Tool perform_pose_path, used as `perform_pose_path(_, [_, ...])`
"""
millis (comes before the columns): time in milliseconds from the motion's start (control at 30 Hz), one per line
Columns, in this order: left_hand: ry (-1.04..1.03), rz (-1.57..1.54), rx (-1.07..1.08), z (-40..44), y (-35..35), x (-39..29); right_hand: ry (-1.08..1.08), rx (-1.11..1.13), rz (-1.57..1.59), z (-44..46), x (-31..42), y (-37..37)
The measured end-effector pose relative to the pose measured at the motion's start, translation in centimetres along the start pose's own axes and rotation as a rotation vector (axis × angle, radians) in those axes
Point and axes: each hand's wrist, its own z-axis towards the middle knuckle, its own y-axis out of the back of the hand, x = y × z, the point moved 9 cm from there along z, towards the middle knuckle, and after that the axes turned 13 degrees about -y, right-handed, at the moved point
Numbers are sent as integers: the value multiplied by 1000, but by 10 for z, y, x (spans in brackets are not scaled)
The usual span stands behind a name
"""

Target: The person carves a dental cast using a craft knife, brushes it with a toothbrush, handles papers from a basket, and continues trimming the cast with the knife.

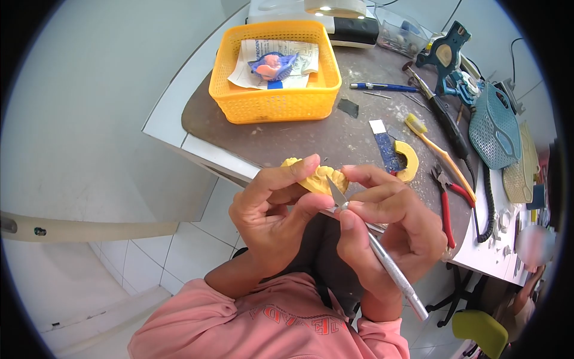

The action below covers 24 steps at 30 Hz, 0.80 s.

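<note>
Between the thumb and fingers of my left hand is a yellow dental cast with moulded teeth along its edge. My right hand grips a craft knife with a knurled silver handle, held like a pen. The knife's pointed blade lies against or just in front of the cast; whether it touches I cannot tell. One finger of my right hand rests at the cast's right end. Both hands are over the front edge of the workbench, and the fingers hide part of the cast.
A yellow basket holds paper and a blue-and-pink dental impression. On the bench lie a yellow horseshoe-shaped piece, a toothbrush, red-handled pliers, a corded handpiece and a blue pen. Another person sits far right.
</note>
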Motion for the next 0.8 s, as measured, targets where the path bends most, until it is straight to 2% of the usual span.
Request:
perform_pose_path(100, [45,-25,10,1,-2,0,3,-58,91,-4,-6,4])
perform_pose_path(233, [161,-28,-4,6,-4,-2,-158,-69,324,-11,-15,16])
perform_pose_path(300, [202,-21,69,7,-6,0,-225,-91,328,-15,-16,25])
perform_pose_path(333, [203,-27,64,8,-4,-1,-225,-89,321,-14,-18,27])
perform_pose_path(400, [220,58,177,11,-8,-1,-88,-83,210,-11,-12,31])
perform_pose_path(600, [241,187,222,11,-9,-3,0,17,115,-12,-13,17])
perform_pose_path(667, [212,176,211,11,-10,-2,-40,-16,133,-12,-15,13])
perform_pose_path(733, [186,168,199,11,-9,-4,-61,-29,291,-13,-20,14])
perform_pose_path(800, [186,211,262,12,-11,-7,-48,-21,283,-15,-21,14])
